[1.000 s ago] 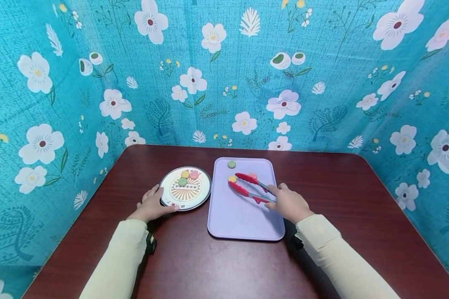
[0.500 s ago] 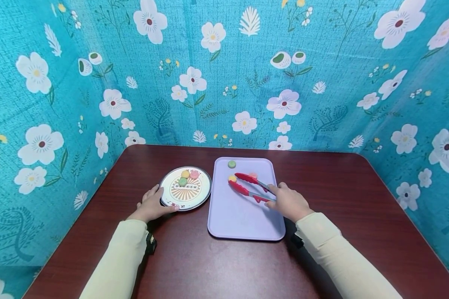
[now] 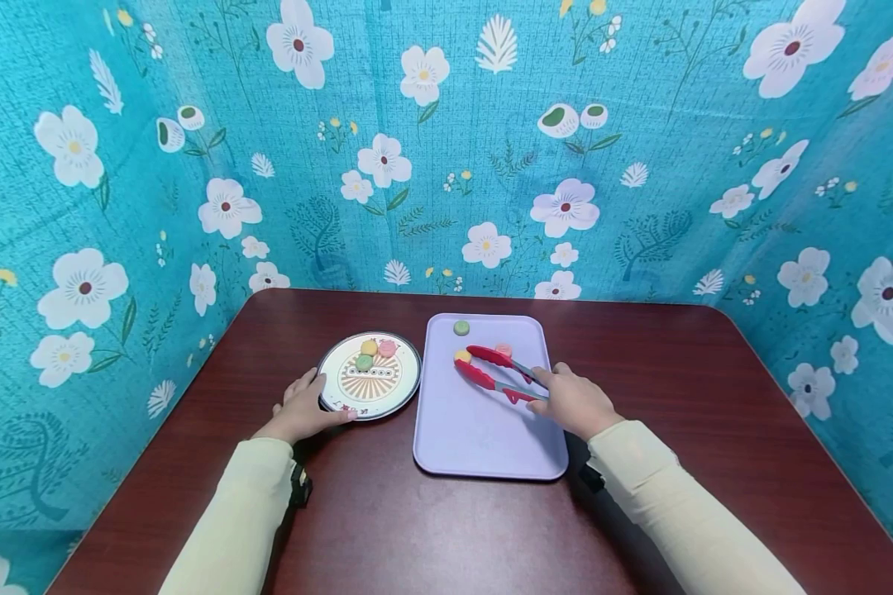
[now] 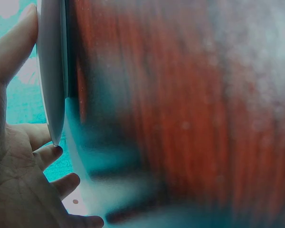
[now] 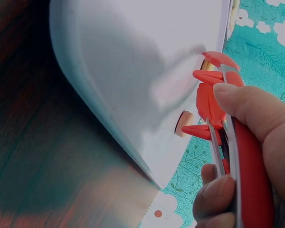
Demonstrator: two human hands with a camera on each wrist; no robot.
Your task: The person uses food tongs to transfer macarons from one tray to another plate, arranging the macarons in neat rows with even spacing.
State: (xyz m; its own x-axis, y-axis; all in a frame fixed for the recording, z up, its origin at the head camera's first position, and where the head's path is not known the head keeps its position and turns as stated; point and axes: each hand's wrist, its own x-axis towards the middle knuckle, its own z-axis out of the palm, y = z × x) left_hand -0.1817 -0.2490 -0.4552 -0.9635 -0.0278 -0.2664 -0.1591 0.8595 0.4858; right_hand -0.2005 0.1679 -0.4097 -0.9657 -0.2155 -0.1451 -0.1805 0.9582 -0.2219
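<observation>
My left hand (image 3: 301, 406) holds the rim of a round white plate (image 3: 342, 388) with a printed sunburst, thumb along the front edge and fingers at the left side. Upon the plate lie a yellow macaron (image 3: 370, 347), a pink macaron (image 3: 387, 348) and a green macaron (image 3: 364, 362). My right hand (image 3: 579, 403) grips red-tipped tongs (image 3: 484, 378) over a lilac tray (image 3: 484, 446). The tong tips stand apart, with a yellow macaron (image 3: 462, 356) between them. Behind the tongs sits a partly covered pink macaron (image 3: 503, 350). A green macaron (image 3: 461, 328) lies near the tray's back edge.
Plate and tray stand close side by side on a dark red-brown table (image 3: 662, 372). Bare tabletop extends right of the tray and in front of it. A turquoise flowered cloth (image 3: 446, 165) hangs behind the table and along its sides.
</observation>
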